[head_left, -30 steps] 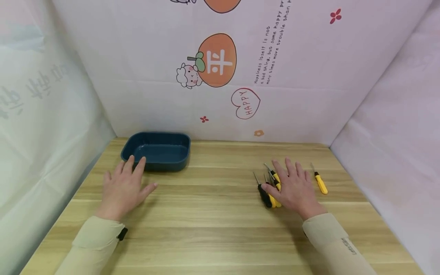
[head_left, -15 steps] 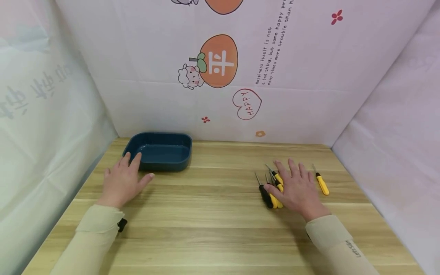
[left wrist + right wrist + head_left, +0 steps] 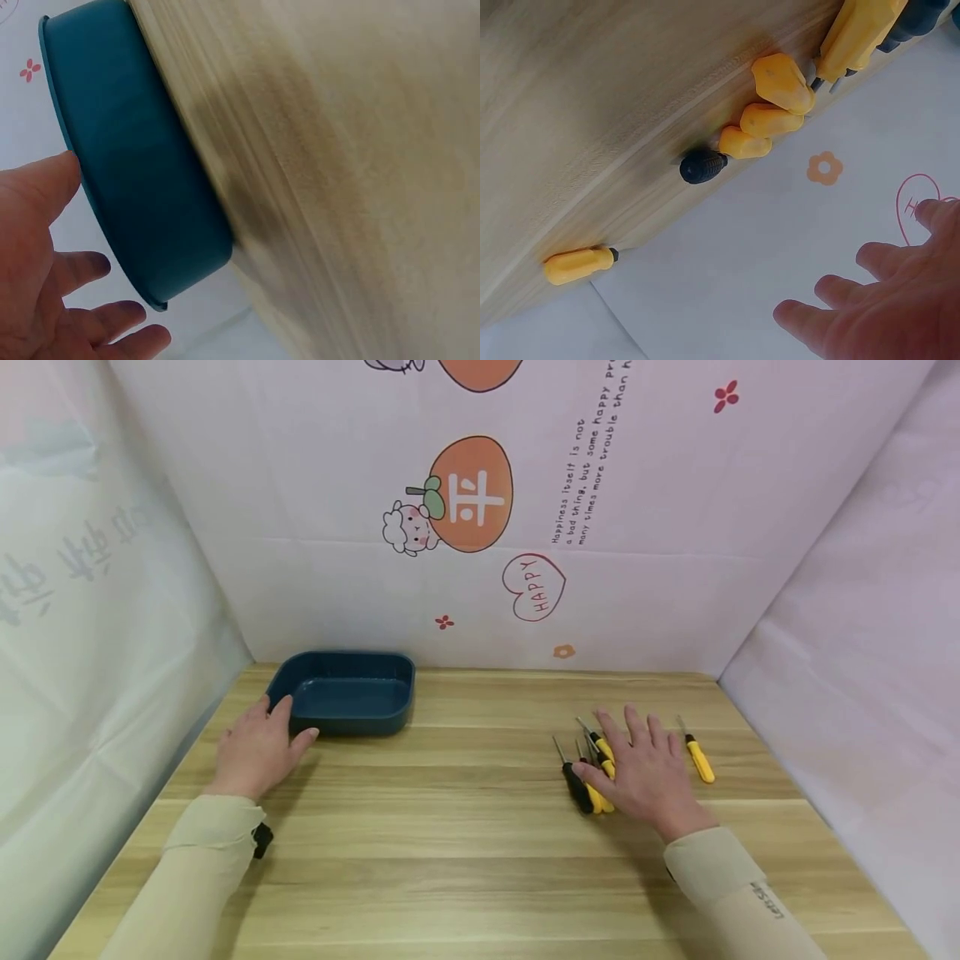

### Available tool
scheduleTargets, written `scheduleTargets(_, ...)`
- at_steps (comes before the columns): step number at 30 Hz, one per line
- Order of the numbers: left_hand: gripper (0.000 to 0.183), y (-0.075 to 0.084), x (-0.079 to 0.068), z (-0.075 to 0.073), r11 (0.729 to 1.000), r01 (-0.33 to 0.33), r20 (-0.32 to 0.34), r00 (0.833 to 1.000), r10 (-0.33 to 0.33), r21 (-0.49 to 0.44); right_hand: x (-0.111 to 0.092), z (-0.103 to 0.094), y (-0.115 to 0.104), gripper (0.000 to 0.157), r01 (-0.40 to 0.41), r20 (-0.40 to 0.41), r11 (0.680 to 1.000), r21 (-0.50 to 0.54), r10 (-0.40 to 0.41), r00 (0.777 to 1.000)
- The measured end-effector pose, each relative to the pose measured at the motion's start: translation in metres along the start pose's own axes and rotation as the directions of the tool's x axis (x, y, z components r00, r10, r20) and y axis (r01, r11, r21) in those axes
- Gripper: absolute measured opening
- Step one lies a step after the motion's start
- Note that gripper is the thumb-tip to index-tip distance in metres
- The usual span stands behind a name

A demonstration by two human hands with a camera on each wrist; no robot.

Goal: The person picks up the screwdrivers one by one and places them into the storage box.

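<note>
My left hand [image 3: 255,752] is at the near left corner of a dark blue rectangular tray [image 3: 352,725]. Its fingers are spread and relaxed, gripping nothing; in the left wrist view the thumb [image 3: 60,176] lies close to the tray rim, and I cannot tell whether it touches. Over a cluster of screwdrivers hovers my right hand [image 3: 647,777], fingers extended and holding nothing. One screwdriver with a black handle [image 3: 577,788] lies at the cluster's left, beside several with yellow handles [image 3: 780,82], partly hidden by the hand in the head view. A lone yellow-handled screwdriver [image 3: 701,762] lies farther right.
The wooden table [image 3: 450,827] is enclosed by a white printed sheet at the back [image 3: 322,593] and white sheets on the left [image 3: 127,677] and right [image 3: 847,710]. The tray stands near the table's back left corner.
My left hand has shifted slightly left along the tray, its fingers drawing a little back from over the tray. My right hand stays almost in place above the screwdrivers.
</note>
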State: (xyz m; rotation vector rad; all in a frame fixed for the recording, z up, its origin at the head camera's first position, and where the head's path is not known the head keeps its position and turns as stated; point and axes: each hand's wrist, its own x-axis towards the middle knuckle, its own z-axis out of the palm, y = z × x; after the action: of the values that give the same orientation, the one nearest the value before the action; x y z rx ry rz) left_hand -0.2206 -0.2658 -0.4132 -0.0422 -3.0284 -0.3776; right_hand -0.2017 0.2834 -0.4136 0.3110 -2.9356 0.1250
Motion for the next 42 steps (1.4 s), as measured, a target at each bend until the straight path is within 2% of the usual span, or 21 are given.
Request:
scheduleTargets(5,0.082,-0.0016,0.001,0.0018,1.0,-0.002,0.024,1.0,0.002,0.003,-0.0009,-0.0003,-0.0003,0.096,-0.004,0.01,1.0,0.003,0.004,1.0)
scheduleTargets(19,0.076,-0.004,0.0009,0.0062,0.999,-0.028,-0.002,1.0,0.028,0.023,-0.0019,0.0025,-0.002,0.096,-0.004,0.017,1.0,-0.009,0.005,1.0)
scheduleTargets(29,0.069,-0.0014,-0.001,0.0073,0.998,-0.049,-0.025,0.998,0.05,0.031,-0.0025,0.0041,-0.0014,0.097,-0.008,0.032,1.0,0.02,0.007,0.999)
scheduleTargets(36,0.067,0.0002,-0.002,0.0066,0.998,-0.061,-0.034,0.998,0.061,-0.003,-0.0041,0.0019,-0.0016,0.098,-0.014,0.043,1.0,0.021,0.014,0.999)
scheduleTargets(42,0.061,-0.0004,-0.0037,0.0076,0.998,-0.059,-0.076,0.996,0.057,-0.036,-0.0058,0.0005,-0.0023,0.098,-0.012,0.035,0.999,0.031,0.011,0.999)
